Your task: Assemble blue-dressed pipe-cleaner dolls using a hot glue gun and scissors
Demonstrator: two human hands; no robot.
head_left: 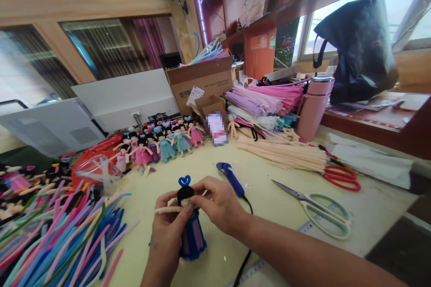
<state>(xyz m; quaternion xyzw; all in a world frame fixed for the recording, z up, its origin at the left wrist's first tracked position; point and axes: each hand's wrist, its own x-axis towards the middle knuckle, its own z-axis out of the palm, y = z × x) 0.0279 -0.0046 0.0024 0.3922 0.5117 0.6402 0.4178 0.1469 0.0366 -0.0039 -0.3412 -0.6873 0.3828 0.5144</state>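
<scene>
A small pipe-cleaner doll (192,238) with black hair, a blue heart on its head and a blue and mauve striped dress is held upright between my hands. My left hand (168,228) grips it from the left, thumb at its upper body. A cream pipe cleaner (167,210) sticks out to the left across those fingers. On the right, my right hand (218,204) pinches at the doll's face or neck; what lies exactly between the fingertips is hidden. A blue tool with a black cord (232,180), perhaps a hot glue gun, lies just beyond.
Green-handled scissors (323,210) and red-handled scissors (341,178) lie right. Loose coloured pipe cleaners (74,242) spread at left. Finished dolls (164,143) stand behind, near a cardboard box (202,83). Cream pipe-cleaner bundles (283,153) and a pink bottle (314,110) stand back right.
</scene>
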